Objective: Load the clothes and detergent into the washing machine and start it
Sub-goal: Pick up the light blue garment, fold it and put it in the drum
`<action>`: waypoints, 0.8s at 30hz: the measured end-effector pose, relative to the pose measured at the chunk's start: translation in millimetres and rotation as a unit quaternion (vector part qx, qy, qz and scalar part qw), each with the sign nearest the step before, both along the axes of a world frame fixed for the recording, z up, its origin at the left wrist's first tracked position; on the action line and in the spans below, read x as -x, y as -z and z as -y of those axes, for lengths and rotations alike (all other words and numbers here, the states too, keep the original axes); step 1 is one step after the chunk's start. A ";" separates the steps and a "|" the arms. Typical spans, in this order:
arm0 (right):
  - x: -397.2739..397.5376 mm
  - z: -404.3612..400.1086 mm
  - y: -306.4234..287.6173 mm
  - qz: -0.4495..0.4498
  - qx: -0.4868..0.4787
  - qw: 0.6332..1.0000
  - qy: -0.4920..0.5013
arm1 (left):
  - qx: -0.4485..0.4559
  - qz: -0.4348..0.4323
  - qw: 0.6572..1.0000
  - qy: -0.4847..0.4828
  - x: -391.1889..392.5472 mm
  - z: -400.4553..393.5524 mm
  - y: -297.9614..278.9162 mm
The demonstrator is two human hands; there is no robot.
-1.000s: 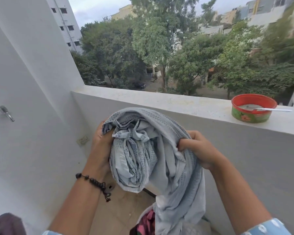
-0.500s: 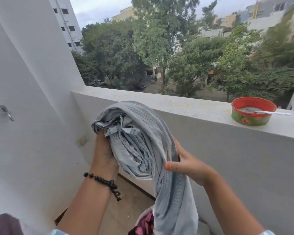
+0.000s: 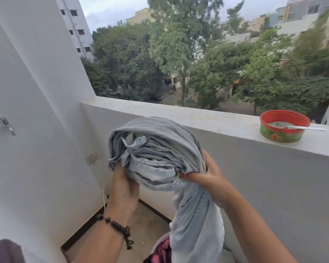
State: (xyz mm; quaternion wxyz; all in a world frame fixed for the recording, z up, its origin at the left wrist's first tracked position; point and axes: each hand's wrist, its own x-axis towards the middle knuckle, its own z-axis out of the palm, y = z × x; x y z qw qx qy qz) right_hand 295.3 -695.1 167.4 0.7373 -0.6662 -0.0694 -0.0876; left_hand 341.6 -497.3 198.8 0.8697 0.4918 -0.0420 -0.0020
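Hands bunch a grey garment at the balcony wall

Metal hook (image 3: 7, 125) sticks out of the white side wall (image 3: 36, 92) at the left edge of the frame, with a small switch plate (image 3: 92, 158) lower down near the corner. Left of centre, the left hand (image 3: 124, 188), a dark bead bracelet (image 3: 118, 227) on its wrist, grips the lower left side of a bunched pale grey garment (image 3: 156, 149), fingers tucked into the folds. A white care label (image 3: 139, 141) shows on top of the bundle. Just right of centre, the right hand (image 3: 211, 177) clamps on the bundle's right side, thumb and fingers curled into the cloth, and a long tail of the same fabric hangs down below it to the bottom edge. Under that tail, at bottom centre, a bit of pink and dark clothing (image 3: 162, 251) peeks out. Both hands sit close together, each holding the cloth. Further right, on the white parapet ledge (image 3: 207, 120), stands a red-rimmed green tub (image 3: 282, 128) with a spoon (image 3: 304, 128) resting across it, well apart from the hands.
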 end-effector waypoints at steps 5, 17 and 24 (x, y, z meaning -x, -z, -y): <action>-3.3 28.0 -28.1 0.044 0.184 0.982 0.020 | -0.121 0.069 0.990 0.025 2.2 -47.1 -0.2; -6.7 2.7 -68.3 0.125 0.509 0.852 -0.004 | -0.692 0.343 0.630 0.083 8.8 15.0 -37.2; -7.0 -1.9 -47.4 0.124 0.517 0.841 0.095 | -0.671 0.334 0.659 0.064 0.2 14.5 -32.7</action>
